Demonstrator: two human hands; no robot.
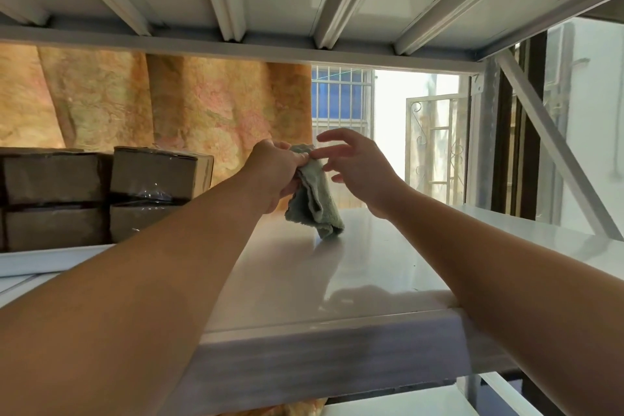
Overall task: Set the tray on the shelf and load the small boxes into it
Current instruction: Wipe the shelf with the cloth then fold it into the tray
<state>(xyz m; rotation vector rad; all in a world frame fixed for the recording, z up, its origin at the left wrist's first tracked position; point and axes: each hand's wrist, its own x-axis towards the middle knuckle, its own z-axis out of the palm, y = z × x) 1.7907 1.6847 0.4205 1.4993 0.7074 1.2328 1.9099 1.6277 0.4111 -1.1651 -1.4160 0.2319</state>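
White shelf (337, 284) lay bare and glossy nearest the camera. Over it the left hand (275, 167) gripped a grey-green cloth (315, 204) whose lower end touched the surface — the right hand (358, 164) hovered beside, fingers spread. Farther left, brown small boxes (101, 194) sat stacked; no tray showed.

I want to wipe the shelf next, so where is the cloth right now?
The green cloth hangs from the left hand near the middle of the head view, its lower end touching the white shelf, right of the brown boxes, with the open right hand beside it.
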